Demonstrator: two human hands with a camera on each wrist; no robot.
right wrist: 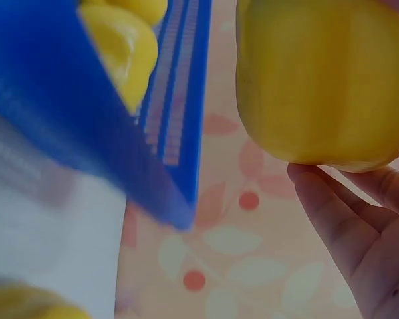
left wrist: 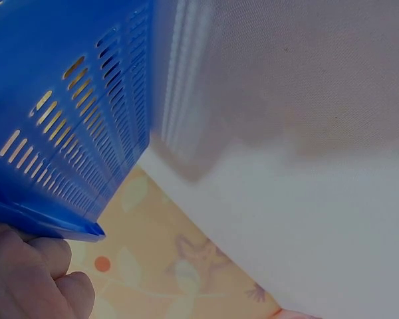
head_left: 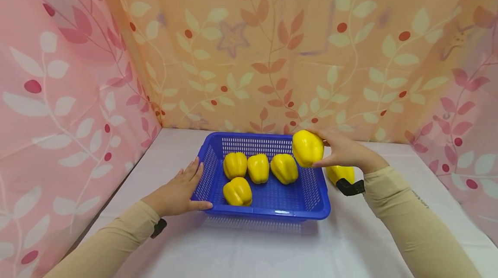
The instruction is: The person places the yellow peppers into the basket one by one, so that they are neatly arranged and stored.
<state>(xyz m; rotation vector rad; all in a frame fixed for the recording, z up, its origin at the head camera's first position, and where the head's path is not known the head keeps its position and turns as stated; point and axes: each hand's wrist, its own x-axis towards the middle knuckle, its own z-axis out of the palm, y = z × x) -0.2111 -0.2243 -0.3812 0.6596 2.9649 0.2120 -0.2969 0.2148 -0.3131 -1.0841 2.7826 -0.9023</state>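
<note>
A yellow bell pepper [head_left: 308, 148] is in my right hand [head_left: 346, 150], gripped between thumb and fingers above the right rim of the blue basket [head_left: 268, 214]. In the right wrist view the fingertips [right wrist: 306, 174] press against the lower end of that pepper [right wrist: 326, 86]. My left hand [head_left: 180, 190] rests on the basket's left rim near the front corner, fingers stretched along the side and thumb on the front edge. Several more yellow bell peppers [head_left: 235, 165] lie inside, mostly toward the back and left.
Another yellow bell pepper [head_left: 342, 174] sits on the white tabletop [head_left: 249, 252] right of the basket, partly hidden behind the right wrist and its black strap [head_left: 350, 187]. Leaf-patterned cloth [head_left: 268, 53] hangs behind the table and on both sides.
</note>
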